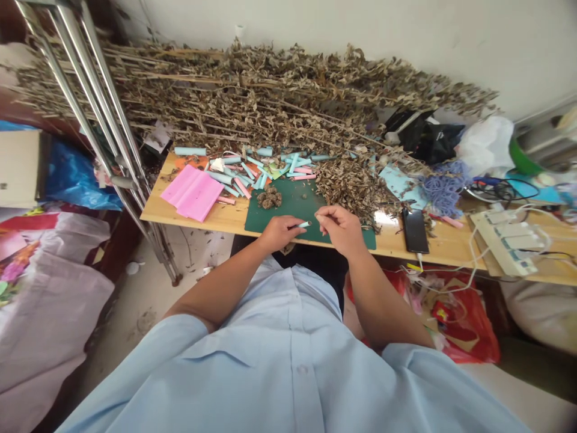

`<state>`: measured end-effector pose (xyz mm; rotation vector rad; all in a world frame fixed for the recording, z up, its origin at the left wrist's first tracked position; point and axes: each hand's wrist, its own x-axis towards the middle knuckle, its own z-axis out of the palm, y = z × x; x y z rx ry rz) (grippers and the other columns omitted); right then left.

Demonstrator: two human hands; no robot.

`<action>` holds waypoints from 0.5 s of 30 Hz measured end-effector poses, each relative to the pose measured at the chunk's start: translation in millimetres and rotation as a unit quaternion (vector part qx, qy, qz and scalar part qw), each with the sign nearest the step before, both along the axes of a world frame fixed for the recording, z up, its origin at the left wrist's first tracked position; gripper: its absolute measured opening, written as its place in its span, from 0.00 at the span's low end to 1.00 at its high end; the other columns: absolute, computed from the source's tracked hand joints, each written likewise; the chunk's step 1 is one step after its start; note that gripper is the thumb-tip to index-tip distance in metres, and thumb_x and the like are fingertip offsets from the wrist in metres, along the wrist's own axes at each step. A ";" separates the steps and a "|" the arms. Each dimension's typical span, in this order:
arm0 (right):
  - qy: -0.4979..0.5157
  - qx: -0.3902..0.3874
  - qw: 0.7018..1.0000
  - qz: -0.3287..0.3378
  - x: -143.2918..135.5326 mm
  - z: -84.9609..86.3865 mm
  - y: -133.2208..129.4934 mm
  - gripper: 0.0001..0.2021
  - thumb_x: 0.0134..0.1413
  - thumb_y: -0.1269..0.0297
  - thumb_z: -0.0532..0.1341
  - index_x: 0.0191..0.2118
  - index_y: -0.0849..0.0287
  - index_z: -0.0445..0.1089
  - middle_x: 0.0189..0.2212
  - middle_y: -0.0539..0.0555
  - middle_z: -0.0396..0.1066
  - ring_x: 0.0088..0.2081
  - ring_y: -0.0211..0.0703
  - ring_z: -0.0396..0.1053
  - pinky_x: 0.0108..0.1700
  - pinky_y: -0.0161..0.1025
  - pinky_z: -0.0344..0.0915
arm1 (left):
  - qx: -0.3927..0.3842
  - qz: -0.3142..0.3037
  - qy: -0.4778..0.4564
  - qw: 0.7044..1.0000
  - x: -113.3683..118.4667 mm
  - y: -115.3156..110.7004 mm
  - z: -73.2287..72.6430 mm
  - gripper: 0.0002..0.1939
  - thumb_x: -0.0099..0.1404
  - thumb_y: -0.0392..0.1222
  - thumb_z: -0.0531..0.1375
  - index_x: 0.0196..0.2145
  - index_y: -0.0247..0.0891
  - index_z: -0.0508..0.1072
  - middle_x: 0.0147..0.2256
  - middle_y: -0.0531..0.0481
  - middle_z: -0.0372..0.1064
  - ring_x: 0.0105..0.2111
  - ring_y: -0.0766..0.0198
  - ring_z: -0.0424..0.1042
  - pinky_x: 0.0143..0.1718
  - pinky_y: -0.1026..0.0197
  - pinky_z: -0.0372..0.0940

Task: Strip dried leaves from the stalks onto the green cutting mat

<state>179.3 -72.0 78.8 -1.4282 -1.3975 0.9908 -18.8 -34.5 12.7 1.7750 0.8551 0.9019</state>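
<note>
My left hand is closed around a small light-blue paper tube, its open end pointing right. Just right of that end, my right hand has its thumb and fingers pinched together; whatever is between them is too small to make out. Both hands are over the front of a green mat. On the mat, beyond my left hand, sits a clump of crumbled brown plant matter. A heap of dried leaves lies beyond my right hand. Rolled blue and pink paper tubes are scattered behind the mat.
Pink paper sheets lie on the table's left. Dried stalks are piled along the wall. To the right are a phone on a cable, purple yarn and a power strip. Metal crutches stand at the left.
</note>
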 end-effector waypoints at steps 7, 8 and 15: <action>0.027 0.001 1.000 0.009 -9.4 -6.6 -11.7 0.09 0.55 0.56 0.65 0.37 0.55 0.74 0.35 0.51 0.73 0.25 0.34 0.64 0.27 0.35 0.63 | 0.017 -0.011 0.012 1.000 -1.0 0.3 3.6 0.10 0.66 0.43 0.64 0.42 0.38 0.81 0.33 0.49 0.75 0.33 0.66 0.72 0.37 0.65 0.63; 0.029 0.002 1.000 0.011 -10.4 -8.0 -11.4 0.09 0.55 0.56 0.65 0.36 0.55 0.74 0.37 0.51 0.73 0.25 0.33 0.64 0.27 0.35 0.63 | 0.018 -0.011 0.010 1.000 -1.0 0.3 3.8 0.10 0.65 0.43 0.64 0.42 0.38 0.81 0.33 0.49 0.75 0.33 0.66 0.72 0.37 0.65 0.63; 0.013 -0.032 0.999 0.006 -11.1 -9.4 -11.7 0.10 0.55 0.55 0.65 0.37 0.56 0.74 0.25 0.48 0.69 0.23 0.35 0.62 0.26 0.35 0.61 | 0.025 -0.008 0.015 1.000 0.0 0.5 0.1 0.09 0.65 0.42 0.65 0.41 0.39 0.81 0.34 0.50 0.76 0.33 0.66 0.72 0.38 0.65 0.64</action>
